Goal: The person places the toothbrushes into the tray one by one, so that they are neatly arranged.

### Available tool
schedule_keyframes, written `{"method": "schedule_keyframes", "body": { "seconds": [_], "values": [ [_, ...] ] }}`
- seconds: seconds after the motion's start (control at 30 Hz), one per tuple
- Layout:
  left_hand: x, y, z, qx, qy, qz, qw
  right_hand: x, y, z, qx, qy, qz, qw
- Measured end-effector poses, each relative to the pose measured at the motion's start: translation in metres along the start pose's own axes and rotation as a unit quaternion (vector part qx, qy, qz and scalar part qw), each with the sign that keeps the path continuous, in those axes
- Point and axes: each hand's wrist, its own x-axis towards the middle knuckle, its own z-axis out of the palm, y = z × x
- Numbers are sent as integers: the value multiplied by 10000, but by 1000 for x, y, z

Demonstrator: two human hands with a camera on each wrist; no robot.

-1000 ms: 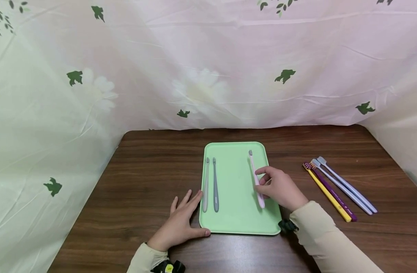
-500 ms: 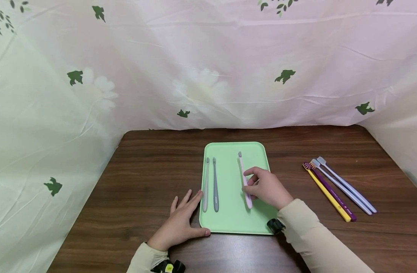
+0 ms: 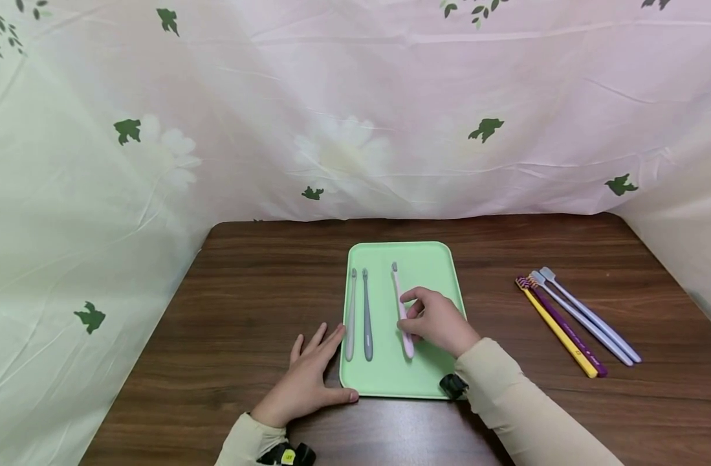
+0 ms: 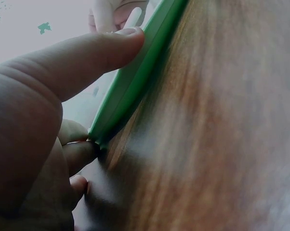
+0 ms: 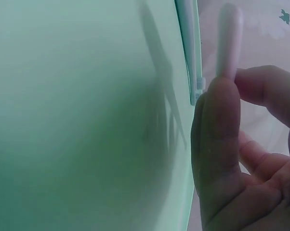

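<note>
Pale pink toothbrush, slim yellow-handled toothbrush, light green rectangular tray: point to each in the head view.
Pale pink toothbrush (image 3: 402, 311): head view, middle of the handle.
Slim yellow-handled toothbrush (image 3: 558, 331): head view, middle of the handle.
Light green rectangular tray (image 3: 384, 310): head view, bare floor.

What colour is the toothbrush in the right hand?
The toothbrush is pale lilac-pink, clearest in the head view.

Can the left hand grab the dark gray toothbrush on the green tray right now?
Probably yes. The left hand rests against the green tray, fingers spread, near the dark gray toothbrush. The light gray toothbrush lies between, but looks low enough to reach over. The right hand is on the other side.
</note>
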Motion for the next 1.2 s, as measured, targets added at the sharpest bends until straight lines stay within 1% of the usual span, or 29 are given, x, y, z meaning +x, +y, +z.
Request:
{"method": "schedule_keyframes", "body": {
  "seconds": [0.23,0.53,0.8,1.2],
  "values": [
    [-1,1,-1,9,10,-16,10000,4,-5,8,-33,-36,-36,10000],
    [-1,1,-1,14,12,-12,10000,11,-7,16,-160,-42,17,9999],
    [0,-2,-1,47,-18,-2,10000,16,-9,24,-235,-116,118,9996],
    [-1,0,-2,77,-29,-31,10000,22,-11,28,-509,-218,183,9983]
  ]
}}
